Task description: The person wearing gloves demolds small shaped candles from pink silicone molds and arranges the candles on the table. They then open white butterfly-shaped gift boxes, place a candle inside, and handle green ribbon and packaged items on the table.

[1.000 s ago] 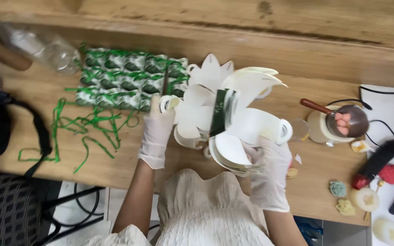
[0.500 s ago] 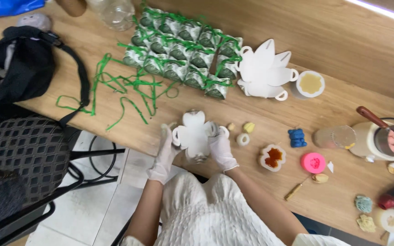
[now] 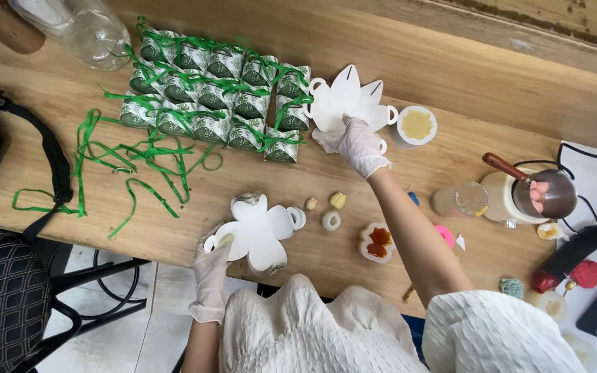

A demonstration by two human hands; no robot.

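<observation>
Both hands wear thin white gloves. My left hand point(image 3: 213, 269) holds a white petal-shaped card cutout point(image 3: 257, 231) at the table's near edge, thumb on its left loop. My right hand point(image 3: 361, 145) reaches across to a stack of the same white cutouts point(image 3: 345, 100) at the back and rests on its lower edge. Left of that stack stands a block of several green-and-white wrapped packets tied with green ribbon point(image 3: 215, 93). A white candle cup with yellow wax point(image 3: 416, 126) stands just right of the stack.
Loose green ribbon strips point(image 3: 133, 162) lie left of centre. Small wax pieces point(image 3: 332, 211), an orange-filled mould point(image 3: 376, 242), a clear cup point(image 3: 461, 200), a metal pot with wooden handle point(image 3: 544, 193), cables and a glue gun point(image 3: 568, 252) fill the right. A clear bottle point(image 3: 88, 31) and black bag strap point(image 3: 50, 159) lie left.
My right hand left the cutout at the near edge and reached back to the stack of white cutouts. My left hand keeps the single cutout, now lower left. The view shifted.
</observation>
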